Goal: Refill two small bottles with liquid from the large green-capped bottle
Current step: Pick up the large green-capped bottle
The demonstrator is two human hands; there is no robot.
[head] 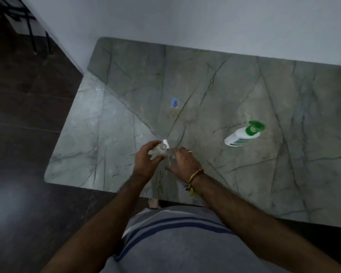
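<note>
- Small blue-capped bottle (174, 105), upper centre: clear body blurred, nearly lost against the marble.
- Right hand (182, 160) hides whatever it touches.
- Table (303, 174) cut off at right edge.

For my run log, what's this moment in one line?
left hand grips small clear bottle, flip cap open | right hand beside | green-capped bottle untouched
</note>
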